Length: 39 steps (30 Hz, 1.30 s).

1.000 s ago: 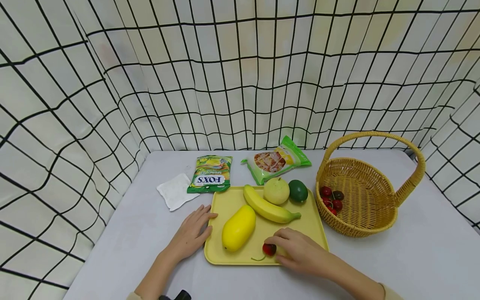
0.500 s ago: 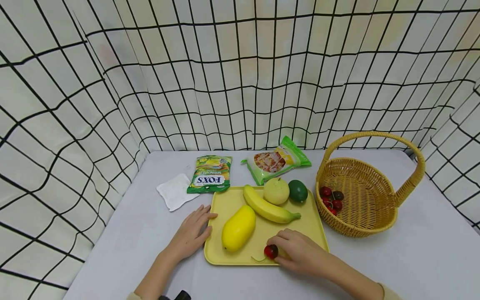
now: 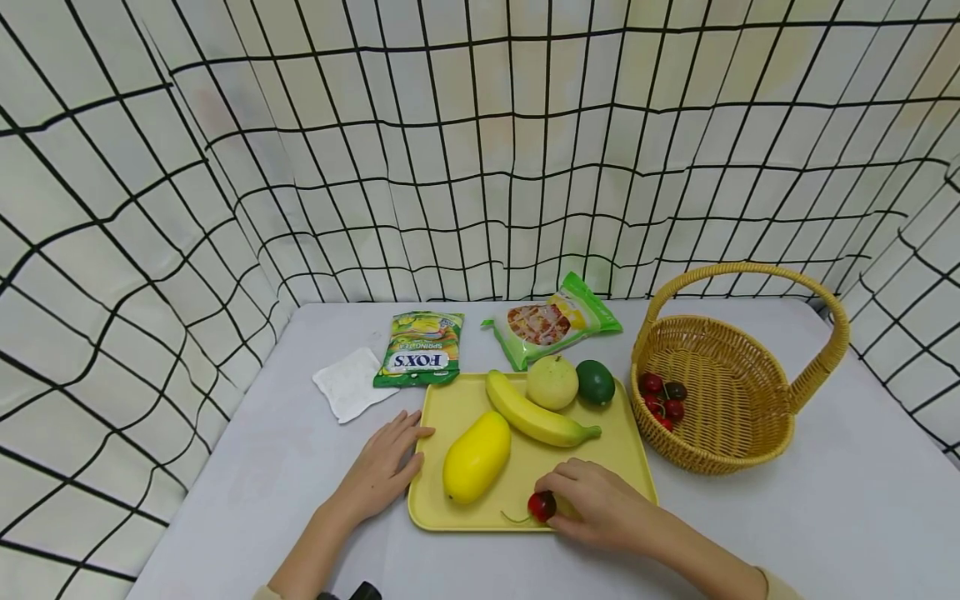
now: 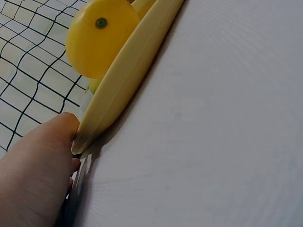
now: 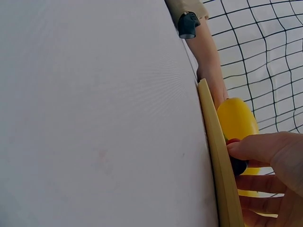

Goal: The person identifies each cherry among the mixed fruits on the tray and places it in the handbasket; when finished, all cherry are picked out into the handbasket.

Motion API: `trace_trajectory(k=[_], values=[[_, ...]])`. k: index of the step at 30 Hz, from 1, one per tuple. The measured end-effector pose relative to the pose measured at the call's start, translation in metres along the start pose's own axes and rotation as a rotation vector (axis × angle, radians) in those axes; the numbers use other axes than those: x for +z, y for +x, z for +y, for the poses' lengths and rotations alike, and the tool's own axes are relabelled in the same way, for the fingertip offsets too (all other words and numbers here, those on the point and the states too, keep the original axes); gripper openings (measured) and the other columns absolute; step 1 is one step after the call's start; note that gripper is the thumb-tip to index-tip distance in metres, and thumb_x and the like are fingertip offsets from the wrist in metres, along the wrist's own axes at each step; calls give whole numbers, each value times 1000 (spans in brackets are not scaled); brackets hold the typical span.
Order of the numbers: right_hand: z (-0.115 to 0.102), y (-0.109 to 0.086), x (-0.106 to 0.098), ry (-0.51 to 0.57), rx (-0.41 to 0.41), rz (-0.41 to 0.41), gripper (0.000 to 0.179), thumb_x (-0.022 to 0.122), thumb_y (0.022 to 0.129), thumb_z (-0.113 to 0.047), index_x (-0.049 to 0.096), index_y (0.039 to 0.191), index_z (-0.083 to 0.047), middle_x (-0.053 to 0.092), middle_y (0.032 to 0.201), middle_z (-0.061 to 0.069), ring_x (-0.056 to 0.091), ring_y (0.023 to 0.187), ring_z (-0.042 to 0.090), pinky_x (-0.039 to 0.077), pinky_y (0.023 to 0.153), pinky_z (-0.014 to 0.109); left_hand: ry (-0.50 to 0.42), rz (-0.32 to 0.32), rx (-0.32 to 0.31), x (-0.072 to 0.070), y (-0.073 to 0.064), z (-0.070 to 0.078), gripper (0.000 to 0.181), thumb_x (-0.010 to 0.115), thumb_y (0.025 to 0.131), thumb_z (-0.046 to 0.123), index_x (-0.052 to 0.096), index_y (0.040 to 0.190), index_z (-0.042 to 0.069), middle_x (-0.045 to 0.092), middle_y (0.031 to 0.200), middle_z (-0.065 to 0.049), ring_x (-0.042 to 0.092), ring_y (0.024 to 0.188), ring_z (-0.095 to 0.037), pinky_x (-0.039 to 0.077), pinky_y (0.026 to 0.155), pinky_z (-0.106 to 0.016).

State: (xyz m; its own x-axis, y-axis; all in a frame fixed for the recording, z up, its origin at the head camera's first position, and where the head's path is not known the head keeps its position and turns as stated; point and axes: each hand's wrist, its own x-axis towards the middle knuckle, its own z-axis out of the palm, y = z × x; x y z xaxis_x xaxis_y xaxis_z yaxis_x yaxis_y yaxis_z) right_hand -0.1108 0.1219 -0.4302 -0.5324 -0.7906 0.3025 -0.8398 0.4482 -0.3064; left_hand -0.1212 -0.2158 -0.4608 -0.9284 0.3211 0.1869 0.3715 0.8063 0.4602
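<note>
My right hand [image 3: 600, 507] is low over the front right of the yellow tray [image 3: 431, 515]. Thumb and fingers pinch a dark red cherry [image 3: 542, 506], whose thin stem points left; in the right wrist view the thumb lies against the cherry [image 5: 238, 165]. My left hand [image 3: 381, 468] rests flat on the table at the tray's left edge, fingers touching the rim. A yellow mango [image 3: 477, 457] lies on the tray between the hands. Behind it are a banana [image 3: 536, 414], a pale green round fruit [image 3: 552, 382] and a dark green fruit [image 3: 596, 382].
A wicker basket [image 3: 720, 454] with a tall handle stands right of the tray, several cherries [image 3: 663, 400] inside. Behind the tray lie a FOX'S candy bag [image 3: 422, 348] and a green snack packet [image 3: 551, 323]. A white packet [image 3: 356, 384] is at left; netting [image 3: 480, 167] surrounds the table.
The cherry has shifted slightly to the right and toward the front, along with the fingertips of my right hand. My left hand stays where it was.
</note>
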Motion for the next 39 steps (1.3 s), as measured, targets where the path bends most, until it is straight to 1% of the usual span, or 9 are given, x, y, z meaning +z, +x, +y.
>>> trace_trajectory(k=[4,9,15,17,23,26,29,32,39], values=[[0,0,1,3,-12,11,30,74,75,-24,61,101,-17,57,91,-10,52,81,3,47,72,20,5,-1,4,1,0,-1,31,52,92,23,54,122,17,37,142,-9,25,134,-29,19,107,-50],[0,0,1,-1,0,12,30,74,75,-25,61,100,-17,57,91,-11,52,80,3,47,71,20,7,-7,0,0,0,0,31,52,92,23,54,122,17,37,143,-9,24,135,-29,19,107,-49],[-4,0,-6,-28,58,-11,29,73,75,-28,62,100,-17,59,93,-10,54,83,4,48,73,23,4,-13,-10,-1,1,1,31,52,91,22,54,122,17,37,143,-9,24,135,-28,19,108,-48],[-5,0,-8,-43,77,-7,29,73,75,-28,63,100,-17,59,93,-10,55,84,5,49,75,24,2,-14,-13,0,1,1,31,53,91,22,54,122,17,37,143,-9,24,135,-28,19,108,-48],[-2,-4,-17,-112,63,92,32,77,69,-25,64,98,-17,60,93,-9,56,84,7,50,75,25,-1,-11,-18,1,1,-1,31,53,91,22,54,122,18,37,143,-8,24,135,-28,18,108,-48],[1,-7,-22,-132,65,121,33,78,68,-24,64,97,-16,60,92,-9,55,83,7,50,74,26,2,-3,-12,2,1,-2,31,53,91,22,54,122,18,37,143,-8,24,135,-28,19,108,-48],[2,-9,-28,-128,81,122,35,78,68,-23,63,98,-16,59,93,-9,55,83,6,50,73,25,5,6,-7,3,1,-2,31,53,91,22,54,122,18,38,142,-9,25,134,-28,19,107,-49],[3,-12,-34,-127,104,135,36,79,68,-23,63,100,-16,59,93,-10,55,84,5,50,72,25,2,1,-11,3,1,-2,31,53,91,22,54,122,18,37,142,-9,25,135,-28,19,107,-49],[6,-17,-48,-164,178,204,37,79,68,-25,63,100,-18,60,91,-11,56,84,4,51,70,24,-3,-18,-29,1,1,-1,32,52,92,24,53,123,18,36,143,-8,23,135,-27,18,108,-49]])
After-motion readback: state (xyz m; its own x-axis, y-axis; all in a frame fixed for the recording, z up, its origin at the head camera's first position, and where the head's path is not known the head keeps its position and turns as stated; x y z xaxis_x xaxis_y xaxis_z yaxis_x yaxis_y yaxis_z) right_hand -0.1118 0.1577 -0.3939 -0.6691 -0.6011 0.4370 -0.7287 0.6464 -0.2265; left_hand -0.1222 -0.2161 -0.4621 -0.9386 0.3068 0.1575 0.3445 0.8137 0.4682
